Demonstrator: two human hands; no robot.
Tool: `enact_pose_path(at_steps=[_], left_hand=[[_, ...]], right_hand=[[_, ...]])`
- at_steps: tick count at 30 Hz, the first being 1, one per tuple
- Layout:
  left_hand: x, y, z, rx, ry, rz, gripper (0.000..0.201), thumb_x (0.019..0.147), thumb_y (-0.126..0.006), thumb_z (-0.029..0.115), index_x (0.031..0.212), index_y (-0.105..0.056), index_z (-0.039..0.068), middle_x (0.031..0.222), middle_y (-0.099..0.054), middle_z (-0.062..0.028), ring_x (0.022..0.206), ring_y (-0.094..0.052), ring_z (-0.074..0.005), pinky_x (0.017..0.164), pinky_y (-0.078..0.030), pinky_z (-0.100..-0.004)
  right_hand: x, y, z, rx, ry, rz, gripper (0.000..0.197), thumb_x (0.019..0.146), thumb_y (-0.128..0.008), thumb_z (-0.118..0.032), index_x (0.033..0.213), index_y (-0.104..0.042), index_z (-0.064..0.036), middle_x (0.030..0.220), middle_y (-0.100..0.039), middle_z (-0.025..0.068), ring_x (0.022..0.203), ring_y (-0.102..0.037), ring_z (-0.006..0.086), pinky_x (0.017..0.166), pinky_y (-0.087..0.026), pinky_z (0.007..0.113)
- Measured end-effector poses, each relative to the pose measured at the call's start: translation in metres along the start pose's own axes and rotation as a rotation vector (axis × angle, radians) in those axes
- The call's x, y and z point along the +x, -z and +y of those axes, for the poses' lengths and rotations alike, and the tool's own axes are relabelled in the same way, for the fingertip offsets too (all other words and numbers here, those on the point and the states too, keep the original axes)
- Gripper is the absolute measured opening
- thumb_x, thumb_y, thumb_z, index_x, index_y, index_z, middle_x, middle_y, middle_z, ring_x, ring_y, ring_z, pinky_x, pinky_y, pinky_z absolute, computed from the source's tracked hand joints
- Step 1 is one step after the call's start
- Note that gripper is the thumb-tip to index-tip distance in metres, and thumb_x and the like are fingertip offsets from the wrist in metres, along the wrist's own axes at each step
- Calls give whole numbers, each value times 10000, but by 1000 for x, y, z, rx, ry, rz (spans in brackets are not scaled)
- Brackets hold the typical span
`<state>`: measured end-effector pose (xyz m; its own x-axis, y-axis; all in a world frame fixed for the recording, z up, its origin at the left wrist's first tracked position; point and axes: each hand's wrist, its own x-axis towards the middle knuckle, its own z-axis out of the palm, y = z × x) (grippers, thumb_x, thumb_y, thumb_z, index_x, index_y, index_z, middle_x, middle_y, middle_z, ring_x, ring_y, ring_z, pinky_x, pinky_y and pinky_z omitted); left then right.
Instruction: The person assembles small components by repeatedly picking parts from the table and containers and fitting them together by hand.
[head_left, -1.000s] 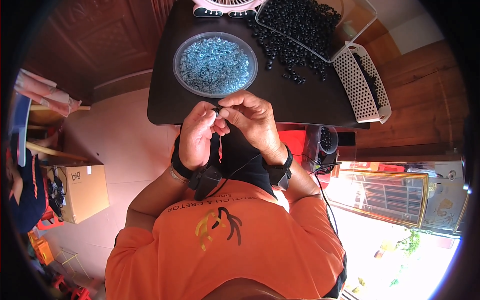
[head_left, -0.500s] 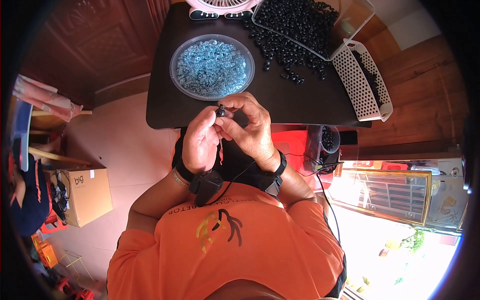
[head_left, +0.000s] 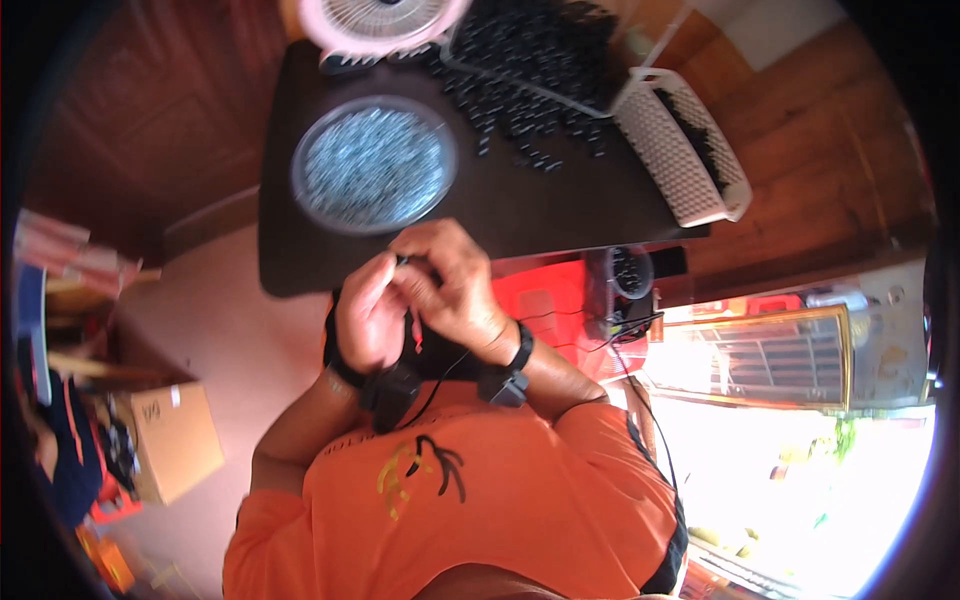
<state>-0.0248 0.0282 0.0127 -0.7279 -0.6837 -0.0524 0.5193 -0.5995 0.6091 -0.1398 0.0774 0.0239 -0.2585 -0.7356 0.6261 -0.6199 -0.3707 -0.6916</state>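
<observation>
My left hand (head_left: pixel 368 315) and my right hand (head_left: pixel 450 282) meet just in front of the near edge of a dark table (head_left: pixel 560 190). Both pinch one small dark part (head_left: pixel 403 262) between the fingertips; most of it is hidden by the fingers. Each wrist carries a black band with a small black box. Right behind the hands stands a round clear bowl (head_left: pixel 302 165) filled with small shiny blue-grey pieces. I wear an orange shirt.
A heap of small black parts (head_left: pixel 530 60) lies at the table's back, some on a clear sheet. A white perforated basket (head_left: pixel 680 155) sits at the right edge, a pink fan (head_left: pixel 385 22) at the back. A cardboard box (head_left: pixel 170 440) stands on the floor, left.
The view has shifted, so the table and bowl now sit further right and lower. My hands stay together on the small part, fingers working slightly.
</observation>
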Motion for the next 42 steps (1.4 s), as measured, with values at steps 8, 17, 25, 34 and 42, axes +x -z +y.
enact_pose_path(at_steps=[8,17,25,34,42], left_hand=[[4,14,0,224,4,-81,303,938,-432,277,1008,-564,14,865,-599,-91,743,-571,-168,700,-445,-285],[6,14,-2,200,35,-51,261,936,-445,258,947,-560,24,844,-598,-81,741,-571,-169,688,-439,-281],[1,17,3,237,41,-50,237,937,-427,247,936,-543,40,853,-585,-70,743,-560,-161,687,-437,-277],[2,16,-2,230,58,-62,279,947,-436,282,926,-558,32,839,-597,-80,736,-569,-162,687,-440,-274],[1,17,-3,236,59,-55,281,951,-428,277,929,-558,28,842,-600,-83,734,-572,-162,690,-444,-270]], right_hand=[[70,133,4,-567,213,378,259,683,-713,-3,921,-615,-34,879,-617,118,814,-595,299,711,-486,364],[99,237,35,-787,8,724,162,777,-668,-123,905,-679,-23,898,-646,101,810,-629,220,719,-504,324],[58,189,111,-549,-438,-107,237,775,-647,-94,1002,-686,-37,880,-674,86,764,-619,167,715,-490,276],[48,169,136,-625,-414,-212,285,739,-637,-94,1021,-674,-100,927,-649,121,861,-636,276,771,-505,352],[46,161,132,-707,-331,-82,227,763,-645,-133,972,-663,-46,891,-656,127,824,-641,294,725,-513,362]])
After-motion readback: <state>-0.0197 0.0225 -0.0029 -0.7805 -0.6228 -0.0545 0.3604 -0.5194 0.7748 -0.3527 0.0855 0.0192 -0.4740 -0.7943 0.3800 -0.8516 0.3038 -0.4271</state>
